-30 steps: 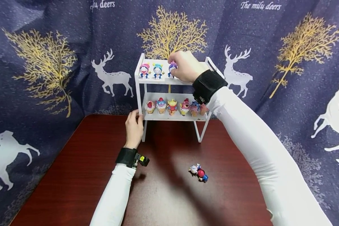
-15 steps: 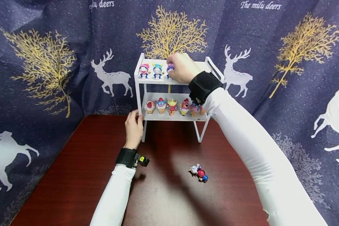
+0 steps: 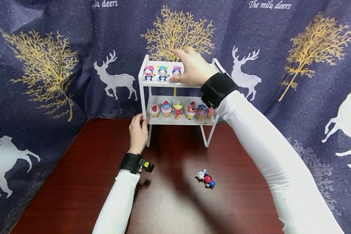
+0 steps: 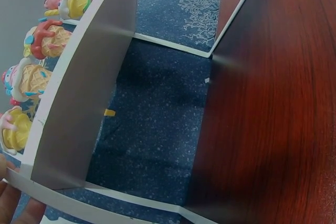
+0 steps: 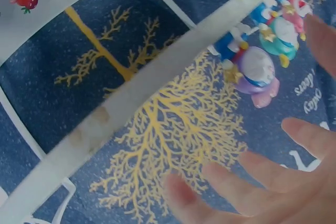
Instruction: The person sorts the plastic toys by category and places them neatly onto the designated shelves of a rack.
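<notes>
On the upper tier of a white two-tier shelf stand three small figurines in a row: one with a pink hat, one with a teal hat and one with a purple hat. My right hand is beside the purple-hatted figurine, its thumb overlapping the lower part of it in the head view. In the right wrist view the fingers are spread, apart from that purple-hatted figurine. My left hand grips the shelf's left upright at the lower tier; its fingertips curl round the white bar.
Several ice-cream-cone figurines line the lower tier. Two small figurines, one white and blue and one red and blue, lie on the dark red table. A navy deer-print cloth hangs behind.
My right hand has let go of the purple-hatted figurine, which stands slightly further left, next to the teal-hatted one. The fingers have spread and drawn back to the right. My left hand stays put.
</notes>
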Motion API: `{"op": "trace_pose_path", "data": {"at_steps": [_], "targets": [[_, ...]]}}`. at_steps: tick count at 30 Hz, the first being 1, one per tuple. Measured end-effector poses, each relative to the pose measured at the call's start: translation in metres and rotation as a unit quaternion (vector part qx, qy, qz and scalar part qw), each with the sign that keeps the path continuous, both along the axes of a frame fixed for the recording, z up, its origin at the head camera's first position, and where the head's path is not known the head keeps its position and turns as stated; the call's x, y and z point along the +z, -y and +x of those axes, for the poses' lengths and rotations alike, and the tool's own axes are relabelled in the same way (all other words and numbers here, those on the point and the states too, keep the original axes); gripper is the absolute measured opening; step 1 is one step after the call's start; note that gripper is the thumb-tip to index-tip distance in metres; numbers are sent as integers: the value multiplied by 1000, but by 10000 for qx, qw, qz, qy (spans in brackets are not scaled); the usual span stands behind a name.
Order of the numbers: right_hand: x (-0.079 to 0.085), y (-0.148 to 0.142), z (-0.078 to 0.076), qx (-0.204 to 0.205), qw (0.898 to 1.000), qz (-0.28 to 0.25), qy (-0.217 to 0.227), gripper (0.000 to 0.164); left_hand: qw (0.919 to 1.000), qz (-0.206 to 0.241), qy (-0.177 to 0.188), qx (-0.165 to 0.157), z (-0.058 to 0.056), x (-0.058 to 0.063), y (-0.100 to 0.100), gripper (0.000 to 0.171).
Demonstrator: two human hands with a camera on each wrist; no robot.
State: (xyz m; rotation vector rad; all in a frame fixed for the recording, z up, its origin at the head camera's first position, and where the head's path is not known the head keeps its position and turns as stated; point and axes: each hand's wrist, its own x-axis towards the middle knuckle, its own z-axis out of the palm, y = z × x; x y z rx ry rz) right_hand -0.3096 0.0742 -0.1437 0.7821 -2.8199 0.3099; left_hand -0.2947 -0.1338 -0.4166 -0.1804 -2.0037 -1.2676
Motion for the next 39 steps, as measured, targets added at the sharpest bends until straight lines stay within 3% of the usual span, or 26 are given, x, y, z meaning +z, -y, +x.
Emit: {"op": "trace_pose_path", "data": {"at_steps": [5,10,16,19,24,27,32,35,39], "targets": [[0,-11,14,138,9995,-223,-171,96,10000,36,-18,12,1,0,1,20],[-13,-29,37,425,9944,-477,-841,91,10000,20,49,6,0,-3,-1,21],[-65,-53,66,834,9687,-528,-2279,79,9999,40,144,-38,-1,-5,-5,22],[-97,-64,81,922,9626,-447,-2507,75,9999,123,107,-26,0,-4,-4,23],[-149,-83,107,902,9694,-465,-2235,72,9998,147,126,3,-1,-4,-2,24],[-179,-95,114,839,9764,-410,-1947,67,9998,150,125,-5,-3,-4,-1,24],[-229,-108,116,895,9852,-127,-1456,52,9999,143,-22,68,-3,-6,-2,23],[-253,-115,114,1158,9872,23,-1096,39,9998,149,-85,86,-3,-8,-3,23],[-278,-121,109,1679,9853,179,-249,31,9998,147,-78,95,-3,-8,-5,23]]}}
